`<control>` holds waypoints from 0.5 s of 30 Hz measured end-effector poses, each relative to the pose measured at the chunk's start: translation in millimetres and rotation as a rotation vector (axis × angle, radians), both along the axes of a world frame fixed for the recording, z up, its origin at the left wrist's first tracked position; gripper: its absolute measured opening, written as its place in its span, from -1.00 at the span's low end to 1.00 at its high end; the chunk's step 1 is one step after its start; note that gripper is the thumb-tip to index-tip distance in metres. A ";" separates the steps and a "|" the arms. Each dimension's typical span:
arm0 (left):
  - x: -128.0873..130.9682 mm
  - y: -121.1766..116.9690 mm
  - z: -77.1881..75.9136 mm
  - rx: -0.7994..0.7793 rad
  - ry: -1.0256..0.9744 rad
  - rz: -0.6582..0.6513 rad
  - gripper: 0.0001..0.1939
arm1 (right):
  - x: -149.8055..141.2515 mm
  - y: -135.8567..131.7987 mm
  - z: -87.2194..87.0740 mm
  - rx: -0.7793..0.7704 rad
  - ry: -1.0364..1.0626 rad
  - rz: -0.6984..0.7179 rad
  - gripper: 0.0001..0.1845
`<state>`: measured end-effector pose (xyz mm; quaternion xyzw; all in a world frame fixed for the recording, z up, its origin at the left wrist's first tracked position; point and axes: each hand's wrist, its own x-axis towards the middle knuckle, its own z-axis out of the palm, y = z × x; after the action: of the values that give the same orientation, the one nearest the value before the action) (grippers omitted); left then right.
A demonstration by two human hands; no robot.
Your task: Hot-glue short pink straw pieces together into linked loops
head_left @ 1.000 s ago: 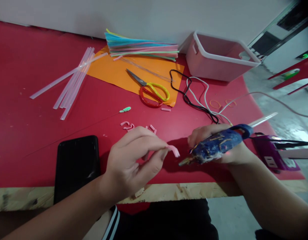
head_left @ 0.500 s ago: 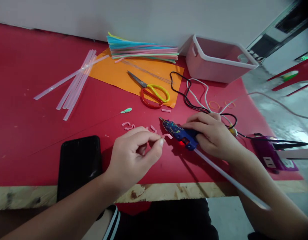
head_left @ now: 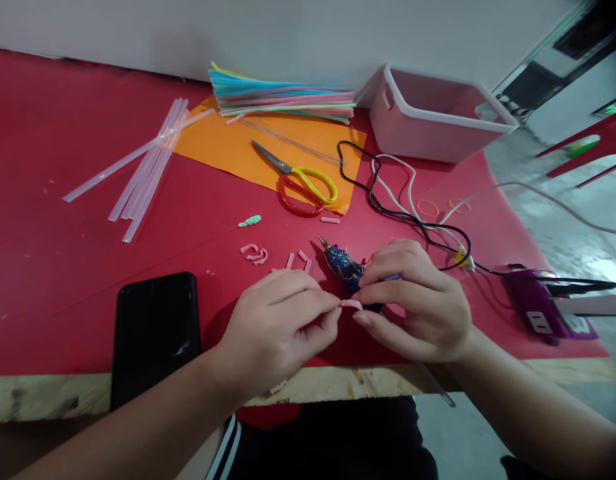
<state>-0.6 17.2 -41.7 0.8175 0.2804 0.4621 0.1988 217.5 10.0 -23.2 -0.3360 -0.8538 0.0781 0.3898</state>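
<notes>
My left hand [head_left: 288,327] pinches a short curved piece of pink pipe cleaner [head_left: 351,304] near the table's front edge. The thumb and index finger of my right hand [head_left: 413,300] close around that piece's other end. Just behind my right fingers, a dark blue hot glue gun [head_left: 342,265] lies on the table, its metal nozzle pointing away to the left. My right hand hides most of its handle; a glue stick [head_left: 441,390] sticks out toward me. Several pink cut pieces [head_left: 257,254] lie beyond my left hand, near a green fuzzy bud [head_left: 249,221] on a thin wire.
Scissors [head_left: 301,183] rest on orange paper [head_left: 218,147], below a bundle of coloured pipe cleaners [head_left: 283,97]. Glue sticks [head_left: 148,163] lie left, a black phone [head_left: 155,337] in front. A pink bin [head_left: 423,127], tangled cords [head_left: 403,213] and a purple power strip [head_left: 538,307] are right.
My right hand has set the glue gun down on the table and let go of it. It has moved left to the pink piece that my left hand holds.
</notes>
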 end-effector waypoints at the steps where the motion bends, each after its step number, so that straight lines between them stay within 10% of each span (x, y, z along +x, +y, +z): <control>1: 0.0 0.1 0.4 -0.003 -0.002 -0.003 -0.92 | -0.3 0.0 0.7 -0.007 0.000 -0.005 -0.93; 15: 0.0 -0.6 1.6 -0.025 -0.002 0.002 -0.92 | 2.1 1.0 4.4 -0.072 0.001 0.067 -0.86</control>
<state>-0.6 16.6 -40.2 0.8142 0.2867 0.4597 0.2087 219.6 11.1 -18.8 -0.3212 -0.8609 0.1221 0.3751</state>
